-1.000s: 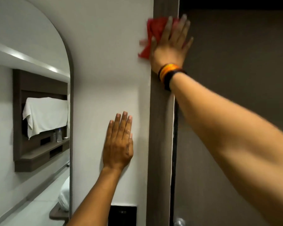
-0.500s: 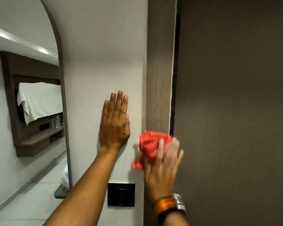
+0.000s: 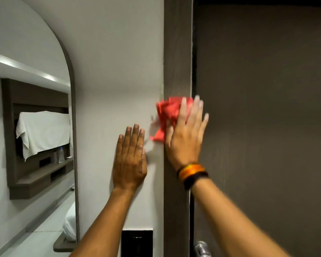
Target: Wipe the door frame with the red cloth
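Observation:
The brown wooden door frame [image 3: 177, 52] runs vertically through the middle of the view. My right hand [image 3: 185, 138] presses the crumpled red cloth [image 3: 168, 115] flat against the frame at mid height, fingers spread over it; the cloth sticks out to the left and above the hand. The hand and cloth are motion-blurred. Orange and black bands circle that wrist. My left hand [image 3: 131, 158] lies flat on the white wall [image 3: 115, 71] just left of the frame, fingers together and pointing up, holding nothing.
A dark brown door [image 3: 267, 108] fills the right side, its metal handle [image 3: 202, 247] at the bottom. A black wall plate [image 3: 137, 242] sits low on the wall. An arched mirror [image 3: 26, 127] at left reflects a shelf and a white towel.
My right hand swept the red cloth down the frame from the top to low, and has now come back up to mid height. My left hand stayed flat on the wall.

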